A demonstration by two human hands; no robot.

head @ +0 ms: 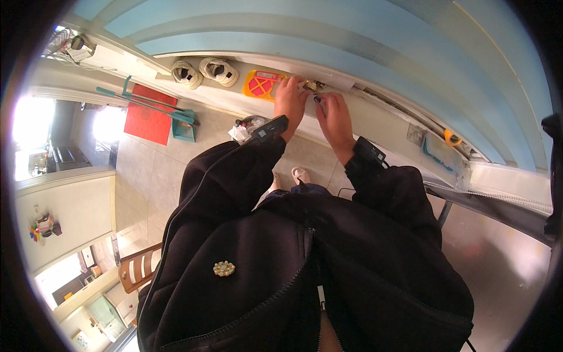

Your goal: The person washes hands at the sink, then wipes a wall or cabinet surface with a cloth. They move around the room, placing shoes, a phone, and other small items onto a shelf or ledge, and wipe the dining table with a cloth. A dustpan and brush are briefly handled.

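On a white window-sill ledge (380,112), both of my hands work close together around a small brass-coloured metal piece (313,86). My left hand (290,99) reaches its left side, the fingertips bent towards it; whether they grip it is hard to see. The thumb and fingers of my right hand (336,114) pinch a small dark round object (317,99) just below the metal piece. Left of my left hand lies a yellow-orange plastic tray (247,88) with a pinkish-red cross pattern, and a small red box (266,75) rests on it.
White sneakers (218,71) stand farther left on the ledge. To the right are an orange ring-shaped object (452,137) and a clear plastic case (440,152). A blue-striped blind (308,44) hangs behind. Below are a filled waste bin (246,128), a teal dustpan (184,132) and a red mat (147,114).
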